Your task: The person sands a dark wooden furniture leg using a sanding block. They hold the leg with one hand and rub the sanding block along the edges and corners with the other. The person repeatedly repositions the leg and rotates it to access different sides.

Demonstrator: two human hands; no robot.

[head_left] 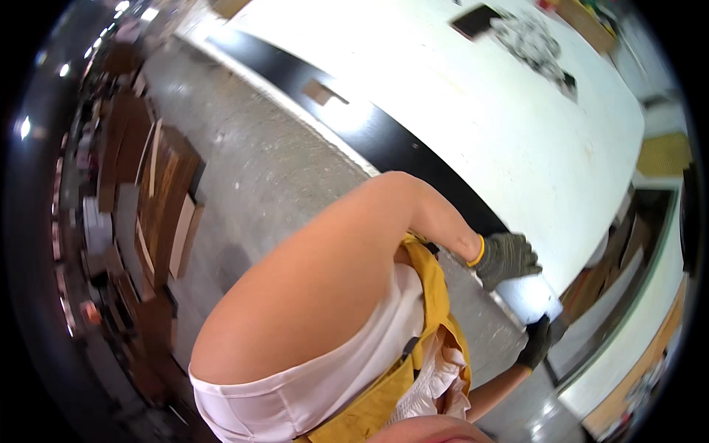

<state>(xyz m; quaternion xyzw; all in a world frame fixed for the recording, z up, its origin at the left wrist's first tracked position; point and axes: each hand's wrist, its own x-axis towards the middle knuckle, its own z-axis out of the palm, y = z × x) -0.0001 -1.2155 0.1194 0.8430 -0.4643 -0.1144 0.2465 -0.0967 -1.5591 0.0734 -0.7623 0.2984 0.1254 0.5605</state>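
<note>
Large white panel [473,111], right of frame: gloved left hand [506,258] clasps its lower edge, gloved right hand [537,341] grips its corner; wood offcuts [159,199] stacked left.

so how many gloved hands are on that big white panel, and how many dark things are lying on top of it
gloved hands on the white panel: 2, left hand and right hand, both at its near corner
dark rectangular thing on the panel: 1
dark speckled patch on the panel: 1
total: 4
</note>
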